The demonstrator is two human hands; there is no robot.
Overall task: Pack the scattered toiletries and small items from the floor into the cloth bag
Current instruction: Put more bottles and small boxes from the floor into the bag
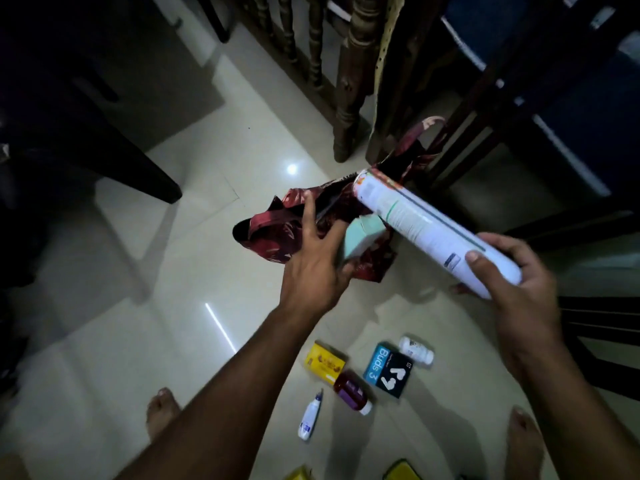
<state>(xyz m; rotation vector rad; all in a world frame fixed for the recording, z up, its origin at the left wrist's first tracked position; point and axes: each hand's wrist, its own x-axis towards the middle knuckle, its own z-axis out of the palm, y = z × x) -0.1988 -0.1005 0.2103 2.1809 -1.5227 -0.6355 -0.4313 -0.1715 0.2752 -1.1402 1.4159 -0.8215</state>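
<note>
White spray can (420, 225) gripped at base by right hand (516, 268), nose aimed at cloth bag (277, 230) mouth. Bag rim pinched by left hand (313, 258); mint box (362, 233) lodged in opening. Can judged rigid, light, slick: mid-body grip advised. Bag limp, must be held open.

the pale glossy tiled floor (145, 341) catches a bright spot of lamp glare. a carved wooden railing (349, 81) with turned posts stands at the far side, dark chair legs (485, 109) to its right, and a black furniture leg (149, 171) on the left.
</note>
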